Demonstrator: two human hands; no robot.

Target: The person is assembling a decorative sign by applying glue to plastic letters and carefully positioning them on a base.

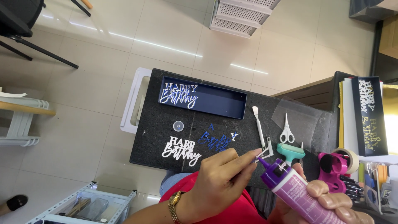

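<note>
Roughly midway, I'd judge: left hand (219, 176) pinched small white cutout piece (262, 154) at table's near edge; right hand (327, 203) gripped purple glue bottle (290, 186), nozzle touching it. Blue letters (215, 140) lay loose mid-table; white cutout (181, 151) beside them.

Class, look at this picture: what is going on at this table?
A person at a dark table is gluing cut-out letters. The right hand holds a purple glue bottle with its nozzle at a small piece pinched in the left hand. A white cut-out and a partly built blue one lie on the table; another cut-out sits in a blue tray. Scissors and a teal roller lie nearby.
</note>
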